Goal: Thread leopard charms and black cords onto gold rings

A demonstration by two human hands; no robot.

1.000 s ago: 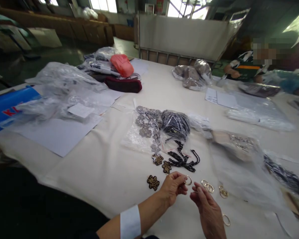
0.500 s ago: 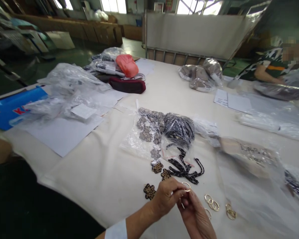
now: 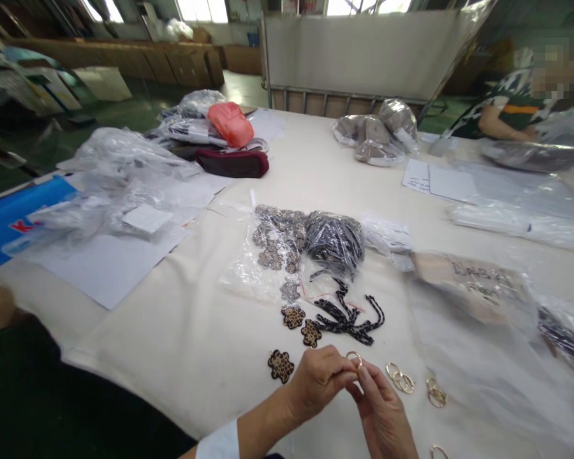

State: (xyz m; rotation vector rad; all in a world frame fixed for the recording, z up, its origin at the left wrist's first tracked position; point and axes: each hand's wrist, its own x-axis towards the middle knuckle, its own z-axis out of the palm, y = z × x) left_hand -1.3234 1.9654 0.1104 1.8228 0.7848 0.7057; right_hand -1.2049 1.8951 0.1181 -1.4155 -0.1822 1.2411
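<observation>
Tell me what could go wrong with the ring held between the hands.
The thin, round, gold-coloured metal ring could slip, as the left hand and right hand seem to grip it only by their fingertips. If dropped, it might get mixed up with the similar loose gold-coloured metal rings beside the right hand. The flat, flower-shaped, leopard-print patch lies loose close to the left wrist, so a sideways move might nudge it.

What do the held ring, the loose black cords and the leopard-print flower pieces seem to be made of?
Ring: probably metal, gold-toned and polished, judging by its shine.
Black cords: likely woven textile, fairly matte, with pale flecks and soft bends.
Flower pieces: printed tan and black with dark edges; perhaps fabric or imitation leather, the look leaves it open.
</observation>
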